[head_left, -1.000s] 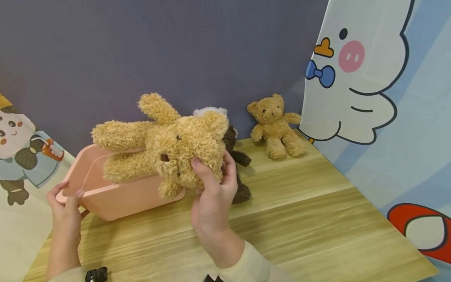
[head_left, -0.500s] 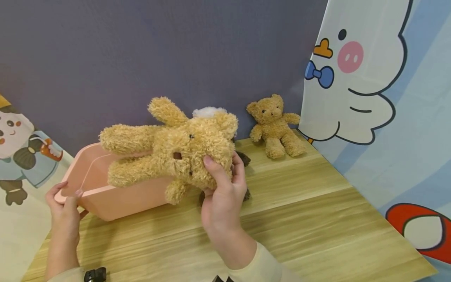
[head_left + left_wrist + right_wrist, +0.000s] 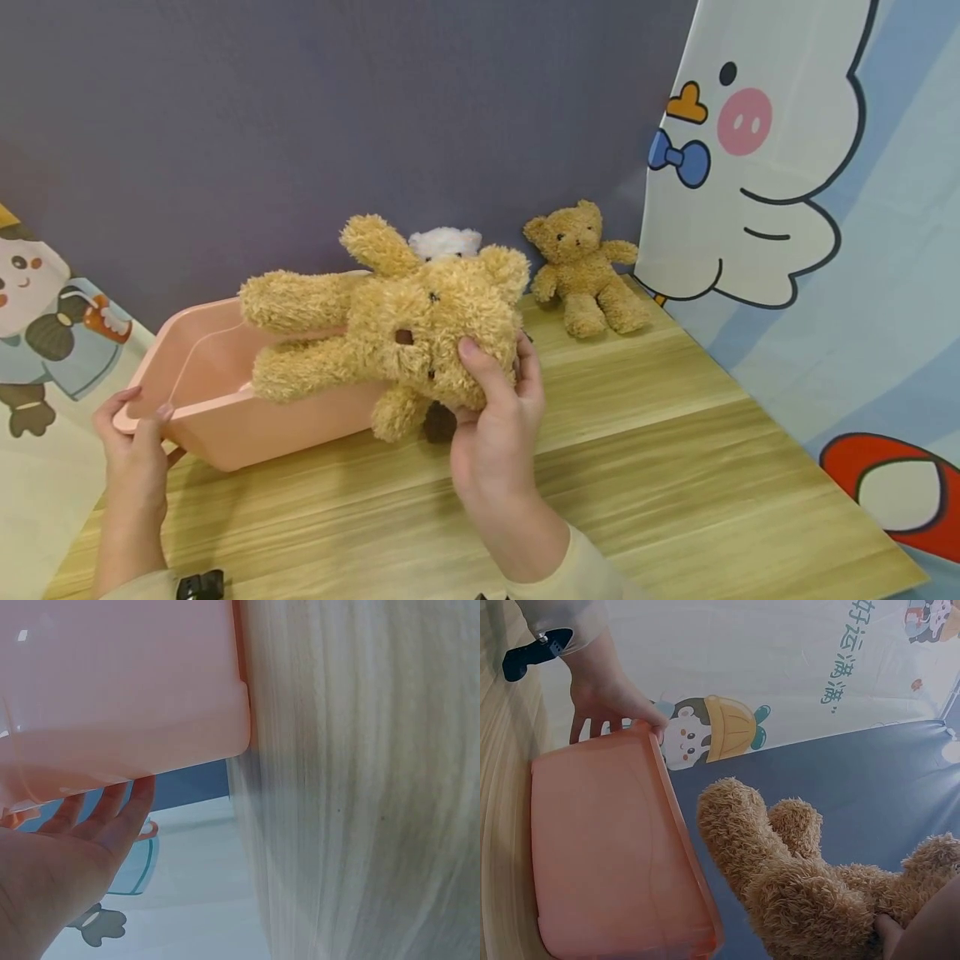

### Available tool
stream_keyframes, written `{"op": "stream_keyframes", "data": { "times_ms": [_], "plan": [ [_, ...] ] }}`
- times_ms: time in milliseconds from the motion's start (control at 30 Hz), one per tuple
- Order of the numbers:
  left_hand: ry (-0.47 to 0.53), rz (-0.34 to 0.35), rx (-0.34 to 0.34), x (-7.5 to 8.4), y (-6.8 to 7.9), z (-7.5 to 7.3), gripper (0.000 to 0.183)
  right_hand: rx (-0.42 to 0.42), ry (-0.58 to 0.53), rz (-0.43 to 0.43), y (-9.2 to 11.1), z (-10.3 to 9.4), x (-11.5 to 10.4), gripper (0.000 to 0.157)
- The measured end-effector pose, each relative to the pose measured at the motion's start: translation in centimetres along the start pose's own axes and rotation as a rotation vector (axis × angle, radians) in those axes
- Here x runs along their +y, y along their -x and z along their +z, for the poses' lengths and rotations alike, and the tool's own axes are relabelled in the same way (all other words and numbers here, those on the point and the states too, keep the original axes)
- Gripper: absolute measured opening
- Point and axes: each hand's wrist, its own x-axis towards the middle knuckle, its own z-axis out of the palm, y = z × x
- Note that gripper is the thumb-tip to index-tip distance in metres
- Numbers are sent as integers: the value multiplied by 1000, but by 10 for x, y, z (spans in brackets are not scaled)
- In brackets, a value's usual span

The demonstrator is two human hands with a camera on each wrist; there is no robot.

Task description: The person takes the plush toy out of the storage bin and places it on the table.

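Note:
A tan teddy bear (image 3: 420, 333) is held on its side by my right hand (image 3: 498, 433), which grips its head with the thumb across the face. Its legs point left, above the pink plastic bin (image 3: 277, 429). My left hand (image 3: 138, 450) holds the bin's near left corner, thumb over the rim and fingers below it. In the left wrist view those fingers lie against the bin wall (image 3: 120, 690). Seen from the right wrist, the teddy bear (image 3: 802, 892) is raised beside the bin (image 3: 615, 847). Most of the bin's inside is hidden.
A smaller tan teddy bear (image 3: 585, 271) sits against the dark back wall on the wooden table (image 3: 645, 467). Behind the held bear show a white plush toy (image 3: 444, 242) and part of a dark brown plush (image 3: 439, 422). A printed panel (image 3: 757, 167) borders the right side.
My right hand has carried the teddy bear to the right, and slightly down, uncovering more of the bin and covering more of the brown plush. My left hand stays on the bin's corner.

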Motion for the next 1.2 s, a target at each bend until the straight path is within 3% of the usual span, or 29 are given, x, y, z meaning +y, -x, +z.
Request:
{"op": "stream_keyframes", "data": {
  "times_ms": [667,967,1200],
  "plan": [
    [-11,12,4,-2,-2,0,51,34,46,24,-10,-23,-7,54],
    [-28,-9,-11,1,0,-2,49,31,21,36,-11,-29,-13,36],
    [-58,-24,-7,3,1,0,50,45,22,8,-19,-38,-25,37]
  ]
}}
